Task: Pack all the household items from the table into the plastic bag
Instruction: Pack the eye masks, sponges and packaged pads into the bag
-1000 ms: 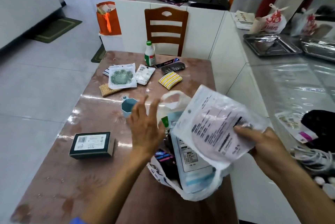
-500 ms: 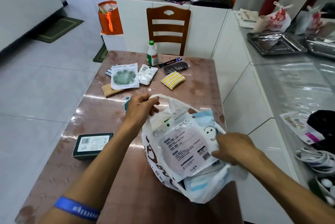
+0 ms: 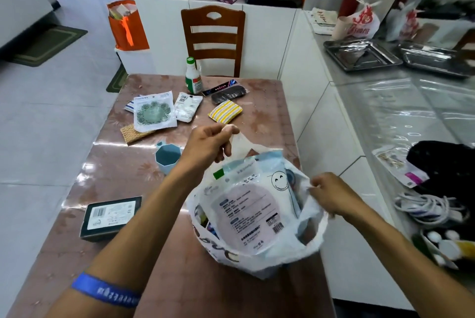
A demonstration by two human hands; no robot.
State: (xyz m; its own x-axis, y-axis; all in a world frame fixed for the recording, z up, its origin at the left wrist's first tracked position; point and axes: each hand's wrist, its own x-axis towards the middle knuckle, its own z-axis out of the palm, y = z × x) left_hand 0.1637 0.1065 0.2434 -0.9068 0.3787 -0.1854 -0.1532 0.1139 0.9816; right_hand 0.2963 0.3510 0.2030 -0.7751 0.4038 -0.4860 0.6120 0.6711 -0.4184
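A white plastic bag (image 3: pixel 226 256) stands open near the table's front right. My left hand (image 3: pixel 208 144) grips its far handle and my right hand (image 3: pixel 331 194) pinches its right rim. Inside lies a pale pink flat packet (image 3: pixel 246 214) on top of other packets. Still on the table are a blue cup (image 3: pixel 167 159), a dark box (image 3: pixel 109 216), a green-patterned packet (image 3: pixel 154 113), a small white packet (image 3: pixel 187 106), a yellow striped sponge (image 3: pixel 225 114), a woven tan pad (image 3: pixel 133 133), a black case (image 3: pixel 230 94) and a green-capped bottle (image 3: pixel 193 77).
A wooden chair (image 3: pixel 213 40) stands at the table's far end. A white counter (image 3: pixel 385 117) runs along the right with metal trays (image 3: pixel 359 56), cables (image 3: pixel 426 207) and bags. An orange paper bag (image 3: pixel 127 25) sits on the floor to the back left.
The pink packet went from my right hand down into the bag. My left hand took the bag's far handle, and my right hand let go of the packet and took the right rim.
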